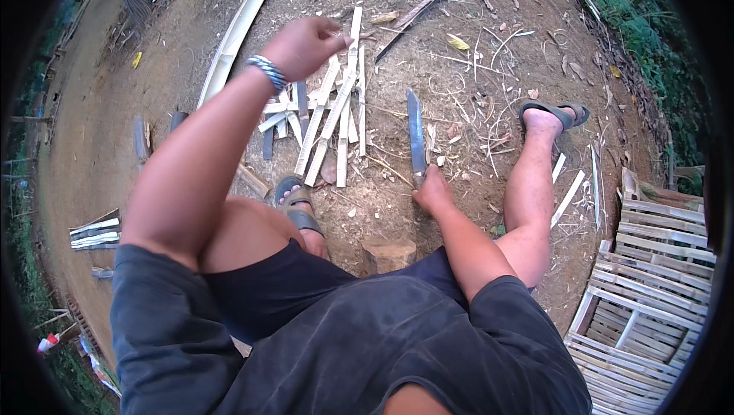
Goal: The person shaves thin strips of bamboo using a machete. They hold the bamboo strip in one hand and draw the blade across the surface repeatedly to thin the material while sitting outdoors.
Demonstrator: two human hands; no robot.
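My right hand point(435, 192) is wrapped round the handle of a machete point(416, 134), whose dark blade points away from me over the dirt. Farther forward, my left hand point(304, 47), with a striped bracelet point(267, 72) at its wrist, hangs over a loose pile of split bamboo strips point(330, 128). Its fingers are loosely bent and apart, and nothing shows between them. Fingertips come close to the upper end of one long pale strip point(355, 29); I cannot tell whether they touch it. Between my legs stands a wooden chopping block point(388, 253).
A long, pale curved bamboo piece point(238, 33) lies beyond my left arm. At right is a slatted bamboo frame point(642, 285). My sandalled feet flank the work area. More strips point(95, 233) lie at far left, and a dark stick point(436, 8) lies ahead among shavings.
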